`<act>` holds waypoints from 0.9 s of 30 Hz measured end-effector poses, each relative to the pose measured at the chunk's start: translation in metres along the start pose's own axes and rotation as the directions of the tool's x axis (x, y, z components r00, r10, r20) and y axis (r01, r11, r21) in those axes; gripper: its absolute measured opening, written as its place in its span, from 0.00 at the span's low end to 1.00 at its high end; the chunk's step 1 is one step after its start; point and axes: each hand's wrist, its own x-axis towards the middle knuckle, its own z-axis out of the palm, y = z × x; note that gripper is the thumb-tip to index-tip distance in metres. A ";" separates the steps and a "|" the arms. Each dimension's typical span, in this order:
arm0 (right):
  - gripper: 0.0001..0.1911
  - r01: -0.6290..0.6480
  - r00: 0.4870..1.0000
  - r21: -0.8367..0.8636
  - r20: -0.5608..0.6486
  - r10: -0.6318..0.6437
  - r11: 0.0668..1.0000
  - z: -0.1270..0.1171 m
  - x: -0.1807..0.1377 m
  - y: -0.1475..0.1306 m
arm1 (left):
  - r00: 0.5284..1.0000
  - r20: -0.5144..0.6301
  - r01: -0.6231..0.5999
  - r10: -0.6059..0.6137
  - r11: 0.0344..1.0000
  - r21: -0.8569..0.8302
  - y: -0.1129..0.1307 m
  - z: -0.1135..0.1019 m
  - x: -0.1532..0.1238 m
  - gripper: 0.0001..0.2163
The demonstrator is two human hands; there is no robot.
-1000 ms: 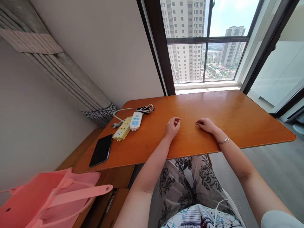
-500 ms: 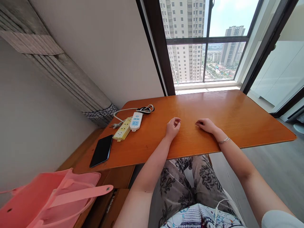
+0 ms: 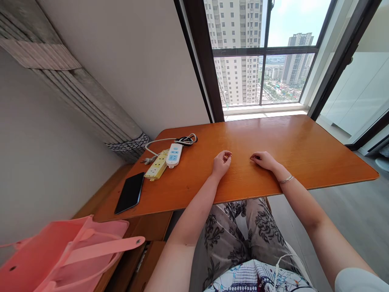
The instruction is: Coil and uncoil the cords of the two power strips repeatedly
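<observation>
From my end of the feed, left to right. Far left, low: a coral-pink bag with a strap (image 3: 45,255), beside the near-left corner of the glossy orange-brown wooden worktop (image 3: 273,134). Above it, a pleated grey curtain with a pale pink band (image 3: 91,101) slants down the wall.

On the worktop's left end, a flat black rectangular device (image 3: 130,192) lies near the front edge. Just beyond it, a pale yellow plastic power strip (image 3: 156,167) lies at a slant; a white plastic power strip with light-blue sockets (image 3: 174,155) lies at its right side, whether touching I can't tell. A pale looped cord (image 3: 161,140) runs behind both.

Mid-worktop, I have the left hand (image 3: 221,163) resting on its edge, fingers loosely curled, narrow gap to the thumb; the white strip is the nearest object to it. Behind, a dark-framed window (image 3: 264,51).

Further right, the right hand (image 3: 263,160) sits palm down, fingers bent; its underside is hidden, so I can't tell its grip. Thin silvery bangles (image 3: 286,179) circle that wrist.
</observation>
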 end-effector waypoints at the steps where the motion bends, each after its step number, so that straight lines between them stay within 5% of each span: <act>1: 0.09 0.000 1.000 0.001 0.001 0.000 1.000 0.000 0.000 0.000 | 1.000 -0.002 -0.001 0.001 1.000 -0.001 0.000 0.000 0.000 0.04; 27: 0.09 0.021 1.000 0.018 -0.010 -0.021 1.000 0.002 0.001 0.006 | 0.994 0.080 0.071 -0.072 0.997 0.012 0.011 -0.002 -0.002 0.05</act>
